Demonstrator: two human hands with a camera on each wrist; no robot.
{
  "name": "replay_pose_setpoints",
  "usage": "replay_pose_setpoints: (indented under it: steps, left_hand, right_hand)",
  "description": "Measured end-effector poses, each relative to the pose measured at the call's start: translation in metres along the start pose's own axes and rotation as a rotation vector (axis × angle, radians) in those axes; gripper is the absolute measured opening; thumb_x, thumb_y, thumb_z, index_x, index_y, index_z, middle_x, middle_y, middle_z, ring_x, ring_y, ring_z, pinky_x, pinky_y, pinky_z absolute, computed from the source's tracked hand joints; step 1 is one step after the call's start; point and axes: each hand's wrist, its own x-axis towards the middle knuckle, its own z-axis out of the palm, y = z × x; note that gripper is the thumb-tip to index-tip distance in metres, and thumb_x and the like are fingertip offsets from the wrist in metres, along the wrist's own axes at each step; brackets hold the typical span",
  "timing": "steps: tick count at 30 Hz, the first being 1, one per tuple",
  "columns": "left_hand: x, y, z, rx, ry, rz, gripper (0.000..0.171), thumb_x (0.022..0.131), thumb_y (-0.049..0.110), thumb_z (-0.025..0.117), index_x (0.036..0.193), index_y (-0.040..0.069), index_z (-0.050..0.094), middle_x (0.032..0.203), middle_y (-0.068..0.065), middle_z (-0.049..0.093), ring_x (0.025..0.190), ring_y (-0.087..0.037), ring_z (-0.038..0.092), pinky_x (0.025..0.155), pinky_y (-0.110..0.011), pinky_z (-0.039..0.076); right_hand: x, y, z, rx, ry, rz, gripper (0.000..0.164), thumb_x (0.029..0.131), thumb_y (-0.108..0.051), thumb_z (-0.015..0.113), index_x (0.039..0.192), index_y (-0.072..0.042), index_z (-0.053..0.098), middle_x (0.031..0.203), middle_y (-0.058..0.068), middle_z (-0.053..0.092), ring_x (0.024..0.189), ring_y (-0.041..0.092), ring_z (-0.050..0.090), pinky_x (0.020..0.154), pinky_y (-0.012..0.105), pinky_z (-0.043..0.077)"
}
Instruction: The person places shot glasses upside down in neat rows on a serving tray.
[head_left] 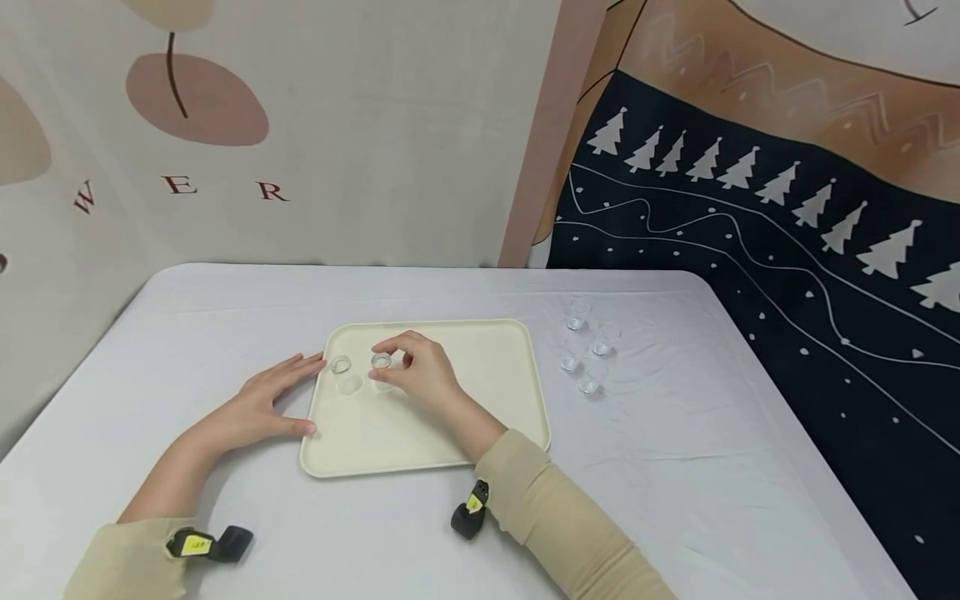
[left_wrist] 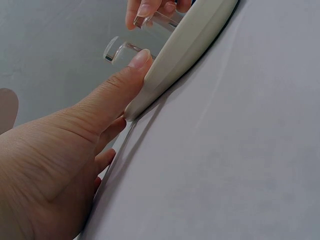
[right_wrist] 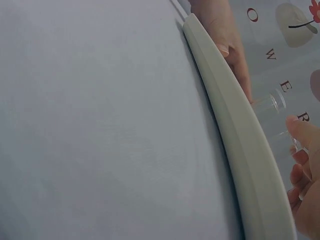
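Note:
Near the left end of a cream tray (head_left: 450, 433), my right hand (head_left: 426, 373) pinches a small clear shot glass (head_left: 381, 361) between thumb and fingers. The glass is upside down, its thick base uppermost and its mouth down at the tray. Beside it on the left, a second clear shot glass (head_left: 341, 365) stands inverted on the tray. My left hand (head_left: 258, 406) lies at the tray's left side with fingers spread and extended, the thumb (left_wrist: 137, 62) against the rim. In the right wrist view, my right hand (right_wrist: 306, 165) partly hides its glass.
Several clear shot glasses (head_left: 590, 383) stand upright on the white-covered table (head_left: 712, 500), right of the tray. Behind the table hangs a printed cloth (head_left: 375, 167) with letters, and a dark one (head_left: 675, 225) with white trees is at the right.

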Motion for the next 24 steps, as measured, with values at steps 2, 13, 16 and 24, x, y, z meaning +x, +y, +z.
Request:
replay_pose_setpoints:
  steps: [2,13,16,24]
  left_hand:
    - [0.0,0.0,0.0,0.0,0.001,-0.001,0.092,0.071,0.035,0.083,0.146,0.006,0.039,0.151,-0.023,0.028,0.137,-0.05,0.014,0.098,-0.074,0.009]
    - [0.0,-0.002,0.001,-0.004,-0.005,-0.022,0.093,0.071,0.036,0.083,0.147,0.008,0.037,0.152,-0.023,0.026,0.137,-0.05,0.013,0.097,-0.075,0.009]
    - [0.0,-0.002,0.001,0.0,0.0,-0.019,0.093,0.07,0.036,0.084,0.146,0.007,0.038,0.152,-0.023,0.027,0.138,-0.05,0.013,0.098,-0.075,0.009]
    - [0.0,-0.004,0.001,-0.003,0.006,-0.009,0.093,0.07,0.036,0.084,0.146,0.008,0.038,0.152,-0.021,0.028,0.138,-0.049,0.014,0.098,-0.075,0.008]
  right_hand:
    - [0.0,0.0,0.0,0.001,0.001,0.0,0.03,0.075,-0.016,0.084,0.102,-0.013,0.074,0.093,-0.01,0.064,0.064,0.003,0.043,0.057,0.015,0.037]
    - [-0.01,-0.002,-0.013,0.055,0.0,-0.016,0.034,0.075,-0.016,0.083,0.107,-0.012,0.072,0.096,-0.006,0.065,0.064,0.005,0.044,0.058,0.018,0.039]
    - [-0.014,-0.003,-0.021,0.076,0.0,-0.035,0.034,0.075,-0.014,0.083,0.107,-0.011,0.072,0.098,-0.003,0.066,0.065,0.006,0.046,0.058,0.019,0.04]
    - [-0.026,-0.003,-0.044,0.086,-0.009,-0.078,0.034,0.077,-0.012,0.081,0.109,-0.006,0.07,0.102,0.006,0.066,0.067,0.009,0.048,0.054,0.019,0.039]
